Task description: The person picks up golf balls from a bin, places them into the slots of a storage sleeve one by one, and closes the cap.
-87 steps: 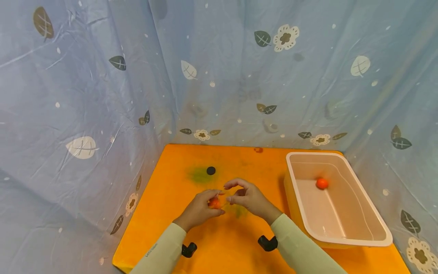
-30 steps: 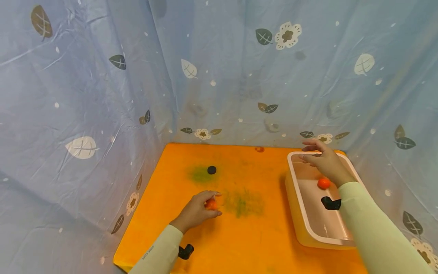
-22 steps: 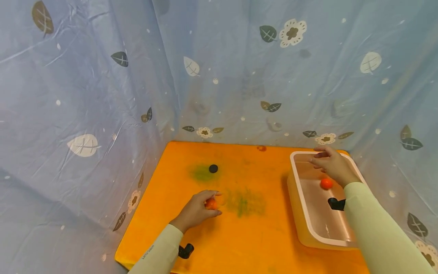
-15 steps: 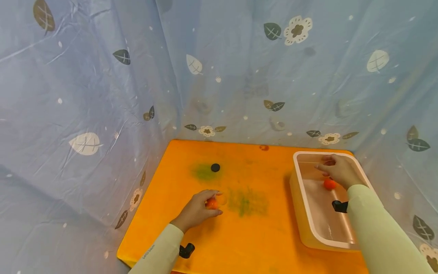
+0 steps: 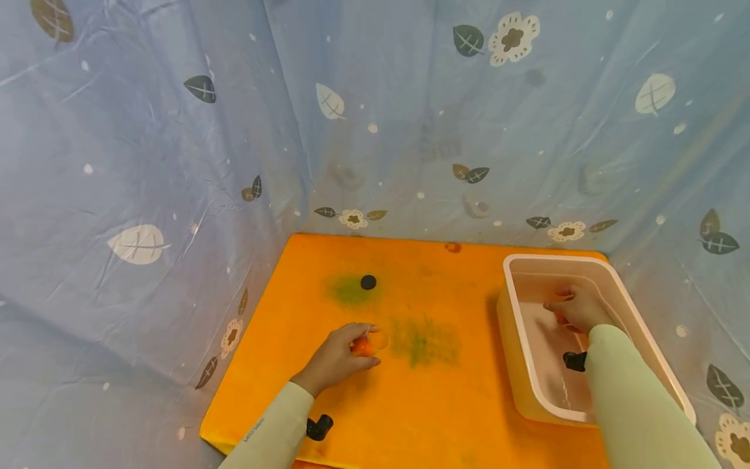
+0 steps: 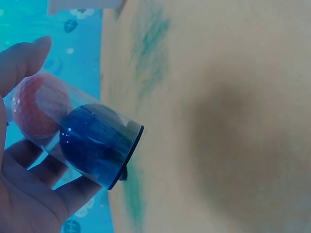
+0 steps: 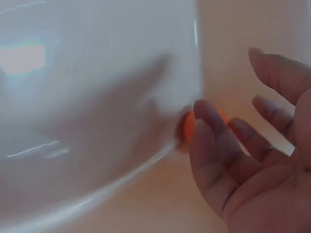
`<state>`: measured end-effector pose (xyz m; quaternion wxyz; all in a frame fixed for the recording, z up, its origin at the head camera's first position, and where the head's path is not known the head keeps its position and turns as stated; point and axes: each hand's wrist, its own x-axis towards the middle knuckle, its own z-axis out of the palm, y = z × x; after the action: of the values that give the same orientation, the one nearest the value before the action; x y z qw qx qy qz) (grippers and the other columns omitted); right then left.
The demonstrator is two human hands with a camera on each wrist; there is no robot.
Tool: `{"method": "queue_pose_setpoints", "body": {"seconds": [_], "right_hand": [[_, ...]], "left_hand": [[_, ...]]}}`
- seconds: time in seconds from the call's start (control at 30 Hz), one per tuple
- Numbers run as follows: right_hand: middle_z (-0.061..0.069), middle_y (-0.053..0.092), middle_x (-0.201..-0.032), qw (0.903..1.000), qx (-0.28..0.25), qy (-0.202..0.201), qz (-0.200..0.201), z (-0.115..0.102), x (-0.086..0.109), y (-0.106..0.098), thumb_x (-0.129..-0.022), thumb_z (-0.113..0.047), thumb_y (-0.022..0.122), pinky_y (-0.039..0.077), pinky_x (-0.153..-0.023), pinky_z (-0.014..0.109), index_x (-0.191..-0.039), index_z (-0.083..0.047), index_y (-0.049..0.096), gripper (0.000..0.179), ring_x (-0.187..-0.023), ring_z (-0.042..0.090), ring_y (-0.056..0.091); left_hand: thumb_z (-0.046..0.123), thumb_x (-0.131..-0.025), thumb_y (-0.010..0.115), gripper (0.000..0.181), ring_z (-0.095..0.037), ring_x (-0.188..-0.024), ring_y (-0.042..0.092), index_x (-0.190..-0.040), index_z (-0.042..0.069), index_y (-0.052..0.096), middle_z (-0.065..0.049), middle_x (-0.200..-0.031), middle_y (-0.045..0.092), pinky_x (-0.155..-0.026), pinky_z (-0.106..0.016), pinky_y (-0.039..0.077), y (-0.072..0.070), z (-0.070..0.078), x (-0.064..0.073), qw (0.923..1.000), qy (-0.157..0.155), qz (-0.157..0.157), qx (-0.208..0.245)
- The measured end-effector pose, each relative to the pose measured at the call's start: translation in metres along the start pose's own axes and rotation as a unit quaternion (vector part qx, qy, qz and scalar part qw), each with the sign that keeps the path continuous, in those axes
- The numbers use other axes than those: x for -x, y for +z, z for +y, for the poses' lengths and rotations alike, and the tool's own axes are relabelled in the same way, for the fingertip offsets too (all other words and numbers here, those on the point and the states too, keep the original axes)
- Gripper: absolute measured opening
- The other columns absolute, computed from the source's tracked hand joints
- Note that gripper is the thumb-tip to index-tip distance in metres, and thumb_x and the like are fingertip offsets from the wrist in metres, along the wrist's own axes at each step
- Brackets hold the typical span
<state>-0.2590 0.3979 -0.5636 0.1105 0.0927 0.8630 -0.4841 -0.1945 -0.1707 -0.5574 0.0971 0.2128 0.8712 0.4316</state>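
In the head view my left hand (image 5: 336, 358) grips a clear plastic tube (image 6: 80, 94) above the table's middle, fingers and thumb curled round its side. The left wrist view shows a reddish dimpled ball (image 6: 36, 111) and a dark blue ball (image 6: 90, 141) inside it, the blue one at the black-rimmed end. My right hand (image 5: 580, 309) reaches down inside the pale plastic bin (image 5: 512, 368). An orange ball (image 7: 188, 128) lies there by the wall, partly hidden behind my fingers, which are loosely bent and do not visibly close on it.
A small black disc (image 5: 368, 282) lies on the orange table (image 5: 445, 417) behind my left hand. Green stains mark the tabletop. The bin stands on the right, its walls upright around my right hand. A patterned blue curtain (image 5: 404, 156) encloses the table's back and sides.
My right hand has left the tube, moved right over the bin and lowered into it near the orange ball. The left hand keeps its hold, almost unmoved.
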Motion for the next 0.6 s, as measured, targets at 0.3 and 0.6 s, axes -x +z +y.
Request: {"method": "queue_pose_setpoints", "body": {"seconds": [0.3, 0.6], "right_hand": [[0.037, 0.058, -0.113, 0.9946, 0.099, -0.032, 0.006, 0.009, -0.005, 0.007, -0.097, -0.009, 0.076, 0.054, -0.064, 0.035, -0.143, 0.025, 0.036, 0.071, -0.079, 0.035, 0.062], [0.017, 0.067, -0.091, 0.9944, 0.100, -0.030, -0.016, 0.015, -0.010, 0.006, -0.095, -0.003, 0.071, 0.052, -0.068, 0.032, -0.133, 0.025, 0.042, 0.056, -0.078, 0.027, 0.064]], "left_hand": [[0.032, -0.094, 0.091, 0.062, -0.012, -0.114, 0.064, -0.151, 0.032, 0.065, 0.009, -0.144, 0.063, -0.094, -0.036, 0.057, -0.002, -0.002, 0.002, 1.0000, -0.001, 0.007, 0.002], [0.030, -0.093, 0.092, 0.063, -0.012, -0.115, 0.065, -0.151, 0.031, 0.066, 0.009, -0.145, 0.062, -0.095, -0.035, 0.057, 0.000, -0.004, 0.001, 0.9998, -0.010, 0.009, 0.013]]}}
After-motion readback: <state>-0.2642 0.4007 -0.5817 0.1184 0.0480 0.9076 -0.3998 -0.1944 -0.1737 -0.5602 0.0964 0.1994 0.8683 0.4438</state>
